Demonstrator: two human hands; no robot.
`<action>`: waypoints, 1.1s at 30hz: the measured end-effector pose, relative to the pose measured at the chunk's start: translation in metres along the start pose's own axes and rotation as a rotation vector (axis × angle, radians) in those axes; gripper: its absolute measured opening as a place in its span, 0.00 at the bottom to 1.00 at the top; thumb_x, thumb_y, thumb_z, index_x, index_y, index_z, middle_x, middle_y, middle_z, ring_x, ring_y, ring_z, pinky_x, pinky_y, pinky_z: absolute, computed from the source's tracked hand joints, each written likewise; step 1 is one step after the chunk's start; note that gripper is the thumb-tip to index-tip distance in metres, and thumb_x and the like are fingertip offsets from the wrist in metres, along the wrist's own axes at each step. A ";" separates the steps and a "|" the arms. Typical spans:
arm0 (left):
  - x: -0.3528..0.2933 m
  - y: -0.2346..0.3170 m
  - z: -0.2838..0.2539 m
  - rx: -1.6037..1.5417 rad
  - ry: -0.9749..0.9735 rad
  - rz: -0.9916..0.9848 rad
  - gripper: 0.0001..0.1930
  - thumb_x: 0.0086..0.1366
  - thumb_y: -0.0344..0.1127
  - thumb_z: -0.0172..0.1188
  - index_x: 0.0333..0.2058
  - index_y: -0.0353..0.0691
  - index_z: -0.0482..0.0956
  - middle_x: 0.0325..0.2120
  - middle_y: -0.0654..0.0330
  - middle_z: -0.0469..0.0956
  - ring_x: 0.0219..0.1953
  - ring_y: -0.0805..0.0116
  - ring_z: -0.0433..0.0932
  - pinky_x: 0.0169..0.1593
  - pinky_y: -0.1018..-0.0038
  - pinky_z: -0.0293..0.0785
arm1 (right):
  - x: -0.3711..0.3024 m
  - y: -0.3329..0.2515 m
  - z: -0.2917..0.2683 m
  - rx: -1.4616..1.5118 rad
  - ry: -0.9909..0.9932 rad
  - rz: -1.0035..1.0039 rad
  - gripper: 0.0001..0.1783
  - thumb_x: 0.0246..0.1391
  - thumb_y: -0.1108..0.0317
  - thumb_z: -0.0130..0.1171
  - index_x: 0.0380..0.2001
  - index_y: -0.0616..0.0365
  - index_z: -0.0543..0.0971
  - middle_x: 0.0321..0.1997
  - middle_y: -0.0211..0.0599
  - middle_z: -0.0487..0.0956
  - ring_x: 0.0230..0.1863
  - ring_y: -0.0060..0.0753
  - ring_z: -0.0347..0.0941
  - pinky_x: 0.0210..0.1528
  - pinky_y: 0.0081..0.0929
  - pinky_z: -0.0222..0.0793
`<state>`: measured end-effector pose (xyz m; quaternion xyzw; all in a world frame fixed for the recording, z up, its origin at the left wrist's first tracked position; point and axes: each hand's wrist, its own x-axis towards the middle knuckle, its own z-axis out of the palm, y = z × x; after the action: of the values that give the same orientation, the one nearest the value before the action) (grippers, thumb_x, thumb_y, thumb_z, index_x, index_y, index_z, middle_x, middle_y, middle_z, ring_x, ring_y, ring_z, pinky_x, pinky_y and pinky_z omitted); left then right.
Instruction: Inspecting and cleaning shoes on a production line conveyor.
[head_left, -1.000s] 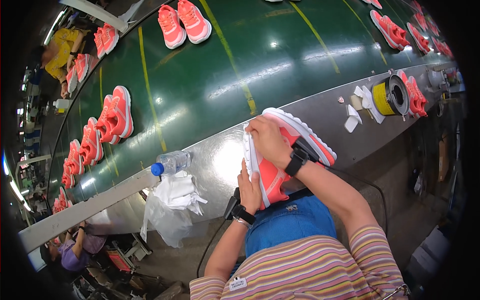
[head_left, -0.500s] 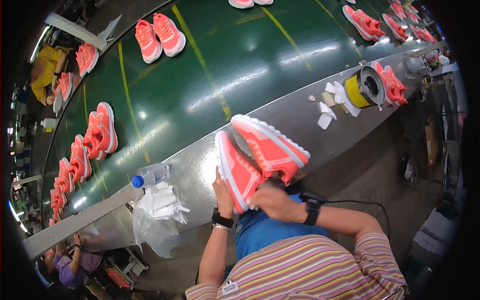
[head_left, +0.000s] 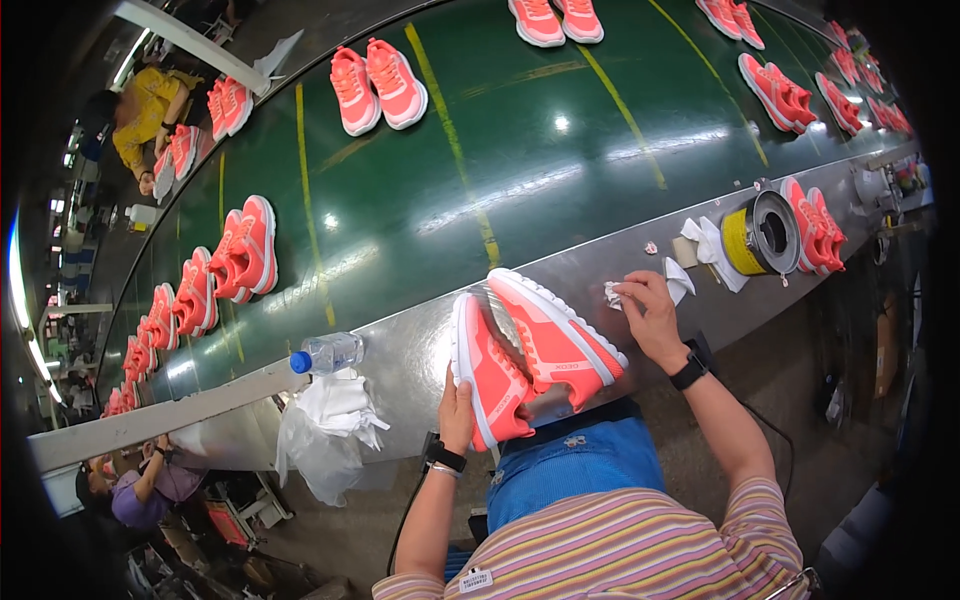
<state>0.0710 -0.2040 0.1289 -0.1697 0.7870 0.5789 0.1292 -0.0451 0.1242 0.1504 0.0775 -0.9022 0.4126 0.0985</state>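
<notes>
A pair of coral sneakers with white soles lies in front of me at the metal ledge's near edge. My left hand [head_left: 456, 412] grips the outer side of the left sneaker [head_left: 485, 375], fingers along its sole. The right sneaker [head_left: 555, 340] rests slanted against it, heel toward me, with no hand on it. Over the ledge to the right, my right hand [head_left: 652, 318] pinches a small crumpled white scrap [head_left: 612, 295] between thumb and fingers. White folded pieces [head_left: 678, 281] lie just beyond that hand.
A green conveyor belt [head_left: 390, 200] carries several more coral sneakers. On the metal ledge [head_left: 420, 350] stand a yellow-labelled can [head_left: 742, 242], another sneaker pair [head_left: 812, 225] and a blue-capped bottle [head_left: 335, 352]. White cloths [head_left: 335, 405] hang beside a plastic bag. Other people work at left.
My right hand has left the sneakers' heels and moved right over the ledge, where it now pinches the white scrap. My left hand stays on the left sneaker. The view has shifted.
</notes>
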 end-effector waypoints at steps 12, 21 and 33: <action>0.003 0.085 0.082 0.212 0.132 0.339 0.40 0.55 0.40 0.66 0.59 0.28 0.54 0.53 0.40 0.61 0.55 0.44 0.64 0.60 0.58 0.59 | 0.006 0.022 0.010 0.013 -0.231 0.114 0.10 0.48 0.82 0.55 0.34 0.61 0.79 0.37 0.38 0.76 0.37 0.31 0.75 0.39 0.24 0.70; 0.046 0.090 0.132 0.260 0.127 -0.114 0.64 0.43 0.53 0.73 0.65 0.33 0.34 0.46 0.30 0.60 0.49 0.39 0.64 0.55 0.58 0.62 | 0.037 -0.054 0.019 0.283 -0.359 -0.065 0.08 0.45 0.82 0.57 0.31 0.61 0.79 0.34 0.38 0.74 0.34 0.37 0.74 0.36 0.27 0.70; 0.056 0.106 0.158 0.307 0.242 -0.015 0.64 0.43 0.49 0.74 0.63 0.23 0.35 0.48 0.34 0.58 0.48 0.38 0.64 0.54 0.58 0.63 | 0.097 -0.044 0.037 0.149 -0.465 -0.130 0.05 0.45 0.80 0.55 0.27 0.62 0.78 0.31 0.43 0.72 0.34 0.48 0.72 0.36 0.37 0.68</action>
<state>-0.0235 -0.0311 0.1519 -0.2224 0.8745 0.4264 0.0624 -0.1334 0.0619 0.1825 0.2354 -0.8609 0.4417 -0.0915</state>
